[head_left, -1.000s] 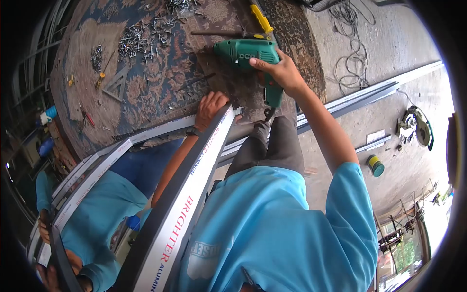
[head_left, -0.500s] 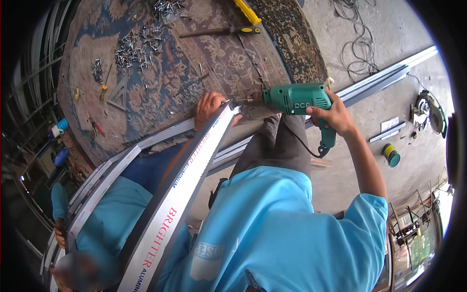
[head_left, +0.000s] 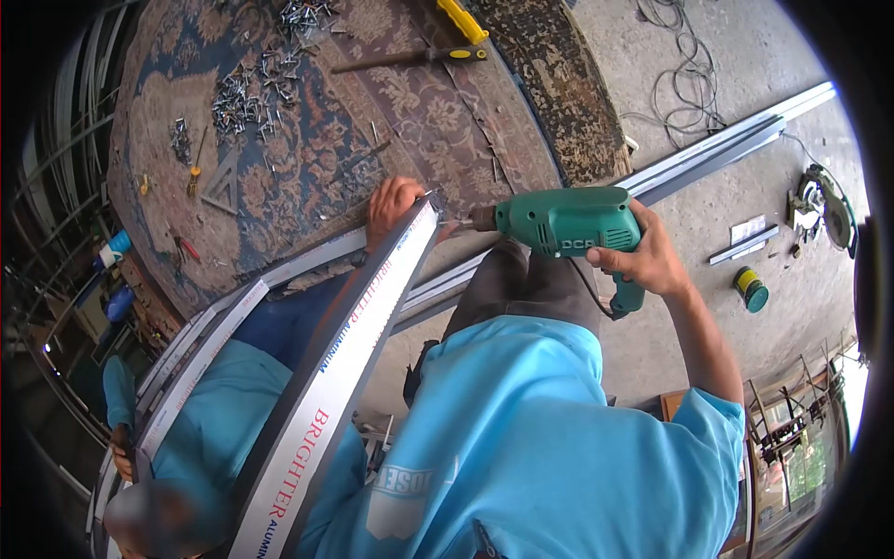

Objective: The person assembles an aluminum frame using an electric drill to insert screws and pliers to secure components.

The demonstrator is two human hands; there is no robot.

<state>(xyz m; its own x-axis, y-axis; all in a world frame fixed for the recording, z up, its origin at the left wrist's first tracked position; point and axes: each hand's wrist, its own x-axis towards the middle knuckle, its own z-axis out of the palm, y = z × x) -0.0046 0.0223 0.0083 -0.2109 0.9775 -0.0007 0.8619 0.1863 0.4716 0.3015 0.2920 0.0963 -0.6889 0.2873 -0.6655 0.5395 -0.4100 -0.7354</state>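
Observation:
My right hand [head_left: 643,252] is closed round the grip of a green corded drill [head_left: 573,219], its chuck facing left. The bit end lies close by the near end of a long aluminum profile [head_left: 358,321] with white printed film; whether it touches is too blurred to tell. My left hand [head_left: 393,203] is wrapped round that end of the profile, fingers on the far side. The profile slants down toward the bottom left, hiding most of my left forearm.
A carpet-covered table [head_left: 391,102] bears loose rivets [head_left: 256,88], a yellow-handled tool [head_left: 461,54], a set square [head_left: 221,182] and a screwdriver [head_left: 194,179]. A co-worker [head_left: 219,391] is at left by more profiles [head_left: 200,359]. A cable [head_left: 689,74] and a circular saw [head_left: 824,205] lie on the floor.
The drill has moved down and tilted, its bit end now lower beside the profile's end. My right hand moved with it. The profile's end and my left hand shifted slightly left.

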